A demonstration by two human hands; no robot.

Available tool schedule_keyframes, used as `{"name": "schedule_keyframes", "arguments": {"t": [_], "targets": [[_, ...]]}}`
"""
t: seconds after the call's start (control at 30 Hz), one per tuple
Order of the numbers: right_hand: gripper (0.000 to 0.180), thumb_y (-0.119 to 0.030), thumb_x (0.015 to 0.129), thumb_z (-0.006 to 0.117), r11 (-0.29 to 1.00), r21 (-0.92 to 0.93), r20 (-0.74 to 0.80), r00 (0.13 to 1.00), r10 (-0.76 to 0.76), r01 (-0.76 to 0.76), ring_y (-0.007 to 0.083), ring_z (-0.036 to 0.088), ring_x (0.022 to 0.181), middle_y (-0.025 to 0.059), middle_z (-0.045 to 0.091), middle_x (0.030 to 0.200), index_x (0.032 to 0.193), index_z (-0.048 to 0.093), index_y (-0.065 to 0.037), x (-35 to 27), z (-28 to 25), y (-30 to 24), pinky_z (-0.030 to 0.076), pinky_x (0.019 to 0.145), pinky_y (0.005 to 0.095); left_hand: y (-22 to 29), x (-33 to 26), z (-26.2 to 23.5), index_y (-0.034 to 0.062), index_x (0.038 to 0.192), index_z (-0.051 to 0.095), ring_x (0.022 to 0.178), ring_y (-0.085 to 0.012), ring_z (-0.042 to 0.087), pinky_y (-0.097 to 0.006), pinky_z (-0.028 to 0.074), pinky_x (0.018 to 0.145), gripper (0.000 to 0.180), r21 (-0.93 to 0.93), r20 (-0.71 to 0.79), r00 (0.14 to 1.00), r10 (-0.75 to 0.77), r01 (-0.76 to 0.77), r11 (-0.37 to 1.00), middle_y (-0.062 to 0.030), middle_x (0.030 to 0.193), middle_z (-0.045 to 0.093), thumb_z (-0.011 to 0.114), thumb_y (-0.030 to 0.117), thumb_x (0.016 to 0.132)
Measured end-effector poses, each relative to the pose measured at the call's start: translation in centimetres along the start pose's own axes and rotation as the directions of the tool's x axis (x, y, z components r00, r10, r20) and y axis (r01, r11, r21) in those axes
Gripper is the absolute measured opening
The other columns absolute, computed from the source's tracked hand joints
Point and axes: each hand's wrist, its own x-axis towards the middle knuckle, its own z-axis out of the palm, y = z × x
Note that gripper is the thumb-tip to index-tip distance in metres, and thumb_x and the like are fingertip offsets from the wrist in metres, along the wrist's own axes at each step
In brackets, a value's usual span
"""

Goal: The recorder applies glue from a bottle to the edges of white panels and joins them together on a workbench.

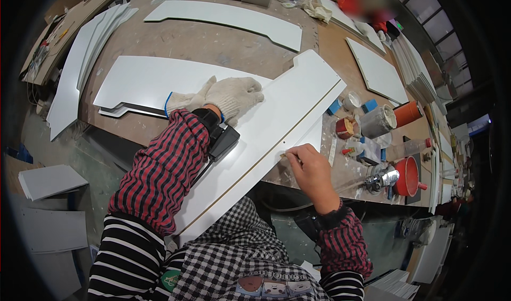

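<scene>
in the head view, the left hand (234, 96), covered by a knitted glove, is laid palm down across the edge of a long white panel (277, 117); its fingers are bent, and whether the panel is gripped cannot be told. the right hand (310, 168), bare, is held beside the panel's grooved edge, with thumb and forefinger pinched on a small brownish bit (283, 154), too small to be identified. the long panel is laid slantwise over the near edge of the table (186, 43), its lower end reaching the checked apron (234, 248).

to the right, several containers are gathered: one small white cup (352, 101) with pale matter in it, one small reddish can (345, 128) with cream-coloured matter showing, one greyish clear tub (377, 122) whose contents cannot be made out, one orange container (408, 113) lying on its side, one clear bottle (409, 150) with a red cap, also lying, and one red bowl (407, 176), tilted. two blue blocks (334, 107) are placed by the white cup, one on either side. one silvery tool (380, 178) is set just beside the bowl.

one notched white board (223, 20) is laid across the far side; at least two more boards (154, 80) are stacked left of the gloved hand.

both forearms are reached forward from below in striped sleeves, the left one extended farther.
</scene>
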Motion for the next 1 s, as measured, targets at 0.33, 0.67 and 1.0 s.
{"name": "schedule_keyframes", "arguments": {"t": [0.33,0.67,1.0], "targets": [[0.008,-0.015,0.088,0.063,1.0,-0.002,0.026,1.0,-0.01,0.01,0.0296,0.065,0.075,0.0077,0.065,0.087,0.091,0.067,-0.009,0.08,-0.1,-0.35,0.051,0.063,0.0385,-0.79,0.5,0.57,0.0084,0.122,0.062,0.092,-0.0277,0.067,-0.036,0.053,0.079,0.047,0.009,-0.022,1.0,0.021,-0.021,1.0,-0.0146,0.11,0.069,0.061,0.04,0.088],[0.007,-0.015,0.088,0.064,1.0,0.005,0.013,1.0,-0.002,0.002,0.0294,0.065,0.074,0.0079,0.065,0.086,0.09,0.068,-0.009,0.06,0.11,-0.29,0.051,0.062,0.0384,-0.47,0.21,0.27,0.0132,0.123,0.062,0.105,-0.0281,0.064,-0.039,0.049,0.092,0.047,-0.008,0.015,1.0,-0.015,0.015,1.0,-0.0102,0.117,0.067,0.057,0.045,0.087],[0.005,-0.011,0.086,0.066,1.0,-0.017,-0.032,0.999,-0.019,0.019,0.0306,0.063,0.069,0.0112,0.064,0.082,0.088,0.067,-0.006,-0.06,0.23,-0.18,0.049,0.058,0.0376,-0.13,0.11,0.11,0.0132,0.123,0.062,0.104,-0.0271,0.065,-0.038,0.049,0.091,0.047,0.017,0.018,1.0,-0.023,0.023,1.0,-0.0102,0.117,0.067,0.056,0.044,0.087]]}}
